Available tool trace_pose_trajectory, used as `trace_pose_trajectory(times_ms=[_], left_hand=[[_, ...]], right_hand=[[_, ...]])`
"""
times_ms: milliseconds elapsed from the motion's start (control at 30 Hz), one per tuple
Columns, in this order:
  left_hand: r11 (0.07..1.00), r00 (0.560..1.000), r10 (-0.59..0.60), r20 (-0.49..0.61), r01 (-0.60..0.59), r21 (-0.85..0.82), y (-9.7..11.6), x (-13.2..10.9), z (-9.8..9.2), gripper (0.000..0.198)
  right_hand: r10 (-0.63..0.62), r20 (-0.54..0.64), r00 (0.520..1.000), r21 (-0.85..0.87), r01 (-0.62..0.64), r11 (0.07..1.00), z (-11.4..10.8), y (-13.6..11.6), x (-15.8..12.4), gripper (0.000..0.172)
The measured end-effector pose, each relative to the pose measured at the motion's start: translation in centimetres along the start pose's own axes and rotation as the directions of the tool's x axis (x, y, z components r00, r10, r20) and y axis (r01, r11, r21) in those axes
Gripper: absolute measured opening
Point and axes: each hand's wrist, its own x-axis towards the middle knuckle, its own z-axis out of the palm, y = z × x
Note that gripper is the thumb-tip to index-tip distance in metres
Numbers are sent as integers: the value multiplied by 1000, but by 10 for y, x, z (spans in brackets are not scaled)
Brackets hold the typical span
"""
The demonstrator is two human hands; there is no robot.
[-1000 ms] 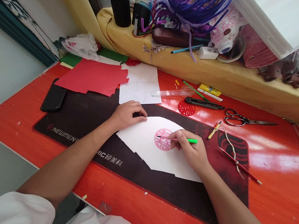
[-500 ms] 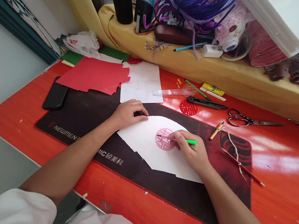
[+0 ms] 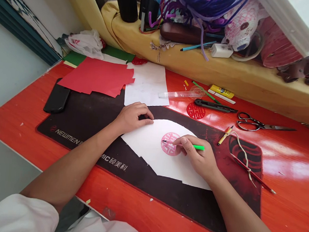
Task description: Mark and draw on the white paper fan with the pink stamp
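A white fan-shaped paper [image 3: 151,150] lies on a black desk mat [image 3: 89,121]. On it sits a pink round cut-out pattern [image 3: 169,143]. My right hand [image 3: 198,157] is closed around a green pen [image 3: 192,146], whose dark tip rests on the left edge of the pink pattern. My left hand [image 3: 132,117] presses its curled fingers on the upper left edge of the white paper.
Red paper sheets [image 3: 98,76] and a white sheet [image 3: 146,84] lie at the back left beside a black case [image 3: 56,100]. A red round cut-out [image 3: 195,111], utility knife [image 3: 215,106], scissors [image 3: 262,124], ruler [image 3: 179,94], pencil [image 3: 225,135] and string lie right. A cluttered yellow ledge [image 3: 228,75] runs behind.
The hands and pen have held their places on the paper. The view has shifted slightly.
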Motion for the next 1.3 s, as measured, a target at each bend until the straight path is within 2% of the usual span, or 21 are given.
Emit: trace_pose_trajectory(times_ms=[333, 600, 900, 1300], left_hand=[[1000, 1000, 8, -8, -8, -11, 1, 0, 0, 16], [1000, 1000, -1, -12, 1, -23, 2, 0, -1, 14], [1000, 1000, -4, 1, 4, -2, 4, 0, -2, 18], [1000, 1000, -4, -6, 4, -10, 1, 0, -1, 17]], right_hand=[[-4, 30, 1000, 3, 4, 1000, -1, 2, -1, 57], [-1, 2, 1000, -1, 1, 1000, 0, 0, 0, 54], [5, 44, 999, -3, -5, 1000, -2, -1, 0, 61], [15, 61, 998, -7, -14, 1000, -2, -2, 0, 61]])
